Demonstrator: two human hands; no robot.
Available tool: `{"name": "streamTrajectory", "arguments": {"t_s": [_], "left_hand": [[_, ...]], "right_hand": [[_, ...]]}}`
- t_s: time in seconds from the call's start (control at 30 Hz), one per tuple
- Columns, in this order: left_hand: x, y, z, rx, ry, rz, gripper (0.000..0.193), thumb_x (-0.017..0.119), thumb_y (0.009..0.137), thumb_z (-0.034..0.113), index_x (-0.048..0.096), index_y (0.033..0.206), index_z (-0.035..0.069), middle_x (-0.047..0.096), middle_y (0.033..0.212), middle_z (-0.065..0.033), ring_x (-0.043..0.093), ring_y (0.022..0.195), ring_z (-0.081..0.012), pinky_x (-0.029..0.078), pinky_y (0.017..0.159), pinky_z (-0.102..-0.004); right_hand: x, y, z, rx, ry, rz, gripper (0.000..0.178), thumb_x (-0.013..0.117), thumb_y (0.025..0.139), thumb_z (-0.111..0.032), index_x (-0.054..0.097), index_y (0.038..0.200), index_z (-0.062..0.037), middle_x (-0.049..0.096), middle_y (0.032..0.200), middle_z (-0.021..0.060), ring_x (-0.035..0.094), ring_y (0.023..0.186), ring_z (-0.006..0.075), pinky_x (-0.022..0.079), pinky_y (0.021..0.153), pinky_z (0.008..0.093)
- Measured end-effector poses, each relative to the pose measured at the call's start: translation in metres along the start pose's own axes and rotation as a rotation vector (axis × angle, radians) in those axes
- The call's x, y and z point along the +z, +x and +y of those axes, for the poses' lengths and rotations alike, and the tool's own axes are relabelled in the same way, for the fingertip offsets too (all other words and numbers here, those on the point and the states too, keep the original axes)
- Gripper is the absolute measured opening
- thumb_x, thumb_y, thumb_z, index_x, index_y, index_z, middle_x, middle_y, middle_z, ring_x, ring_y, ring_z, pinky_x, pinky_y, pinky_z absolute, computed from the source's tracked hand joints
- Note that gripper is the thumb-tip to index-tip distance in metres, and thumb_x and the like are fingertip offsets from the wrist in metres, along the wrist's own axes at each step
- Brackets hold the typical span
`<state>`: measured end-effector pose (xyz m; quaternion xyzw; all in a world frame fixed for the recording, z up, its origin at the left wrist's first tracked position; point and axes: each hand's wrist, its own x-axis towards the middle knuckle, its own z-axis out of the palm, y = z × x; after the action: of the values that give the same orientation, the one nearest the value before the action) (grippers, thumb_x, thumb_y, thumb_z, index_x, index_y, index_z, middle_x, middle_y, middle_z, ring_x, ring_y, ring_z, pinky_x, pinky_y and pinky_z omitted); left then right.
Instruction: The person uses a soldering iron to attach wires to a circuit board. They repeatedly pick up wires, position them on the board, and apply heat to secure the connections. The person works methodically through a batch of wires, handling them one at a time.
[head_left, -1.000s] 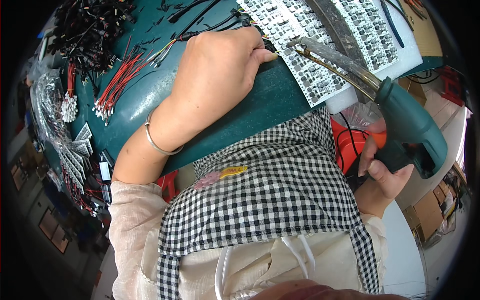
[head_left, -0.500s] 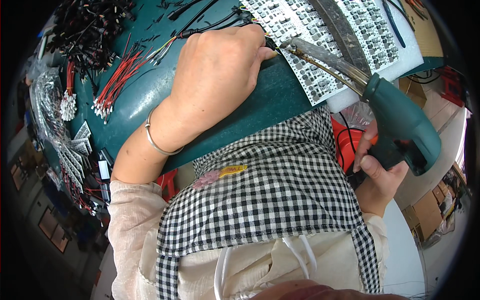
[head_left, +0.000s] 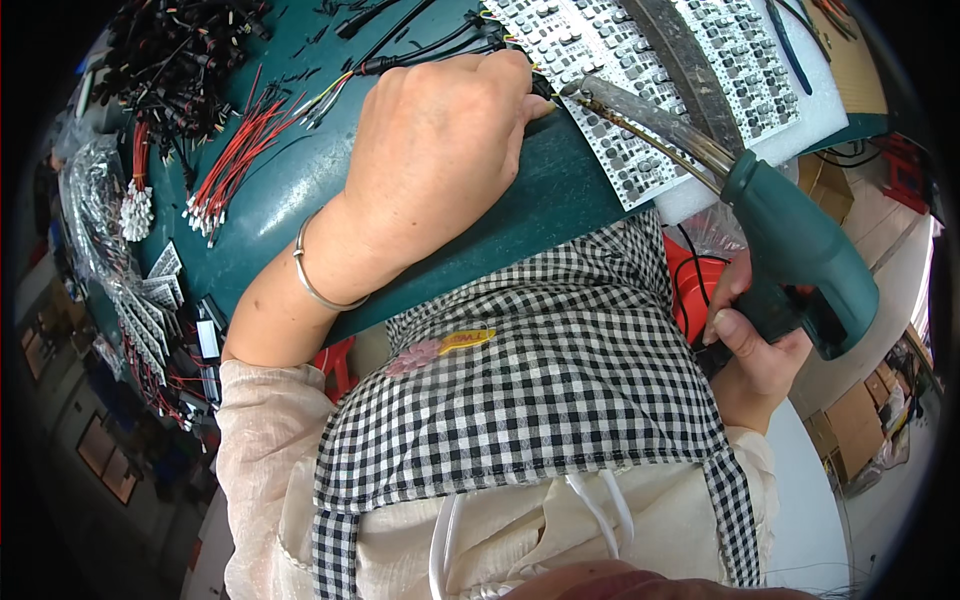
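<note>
Some coloured wires (head_left: pixel 511 40) at edge of board (head_left: pixel 580 50) on foam (head_left: pixel 825 112), seemingly joined; red wires (head_left: pixel 238 165) loose, apart. Left hand (head_left: pixel 445 150) curls there, hold hidden; right hand (head_left: pixel 757 348) grips gun (head_left: pixel 808 245), tip over board.

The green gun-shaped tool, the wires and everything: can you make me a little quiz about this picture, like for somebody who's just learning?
1. Which hand holds the green gun-shaped tool?
2. True or false: the red wires lie to the left of the left hand.
3. What does the dark bar lie across?
A) the checked apron
B) the red wires
C) the white circuit boards

Key:
1. The right hand.
2. True.
3. C.
</note>
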<state>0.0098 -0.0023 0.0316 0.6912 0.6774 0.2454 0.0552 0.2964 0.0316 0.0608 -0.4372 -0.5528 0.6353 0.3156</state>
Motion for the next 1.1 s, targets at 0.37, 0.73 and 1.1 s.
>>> {"name": "streamTrajectory", "arguments": {"t_s": [0.37,0.73,1.1], "left_hand": [[0.000,0.000,-0.001,-0.011,-0.004,-0.007,0.012,0.072,0.078,0.014,0.064,0.076,0.005,0.060,0.061,-0.0096,0.058,0.050,-0.0257,0.046,0.048,-0.0336],[-0.001,0.003,-0.005,-0.111,-0.124,-0.055,0.014,0.071,0.082,0.016,0.067,0.081,0.003,0.059,0.058,-0.0112,0.054,0.044,-0.0210,0.043,0.046,-0.0302],[0.005,-0.001,-0.001,-0.055,-0.137,0.025,0.018,0.076,0.078,0.018,0.065,0.079,0.003,0.060,0.057,-0.0081,0.054,0.044,-0.0152,0.042,0.044,-0.0258]], "right_hand": [[0.005,0.015,-0.019,-0.096,0.016,0.023,0.076,0.079,0.069,-0.021,0.040,0.119,0.0185,0.050,0.060,0.0085,0.044,0.040,0.0120,0.037,0.035,0.0215],[0.002,0.015,-0.017,-0.134,0.041,0.031,0.075,0.079,0.070,-0.020,0.038,0.120,0.0196,0.054,0.074,0.0162,0.044,0.041,0.0117,0.039,0.035,0.0218],[-0.004,0.003,-0.015,-0.128,0.027,0.065,0.074,0.082,0.069,-0.021,0.042,0.118,0.0167,0.054,0.072,0.0127,0.046,0.042,0.0120,0.037,0.037,0.0211]]}}
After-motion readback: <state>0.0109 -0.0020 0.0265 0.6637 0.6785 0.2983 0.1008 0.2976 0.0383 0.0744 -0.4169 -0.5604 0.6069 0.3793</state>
